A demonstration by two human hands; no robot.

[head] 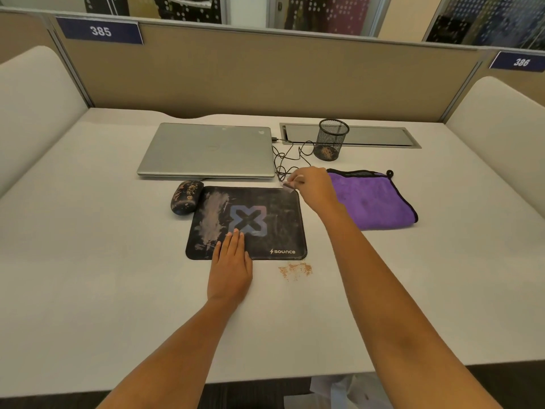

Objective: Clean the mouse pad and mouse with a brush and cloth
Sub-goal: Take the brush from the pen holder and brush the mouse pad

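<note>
Right grip (309,184) pinches what looks like a small brush (290,184) at the mouse pad's (265,231) top right corner. Left grip (231,261) lies flat, fingers together, pinning its bottom edge. Careless sweeping could flick more crumbs (295,270) onto the tabletop (118,261) or purple cloth (374,202). Dirty mouse (185,200) sits just left of the pad. Pad reads "sounce"; blue tags (100,31) up top say 385 and 386.

Soft even light, faint shadows, wide-angle edge distortion, slight blur

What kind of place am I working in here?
Probably a shared office or study hall: the desk is fenced by partition panels carrying numbered seat plates 385 and 386, with a closed laptop and a mesh pen holder.
</note>
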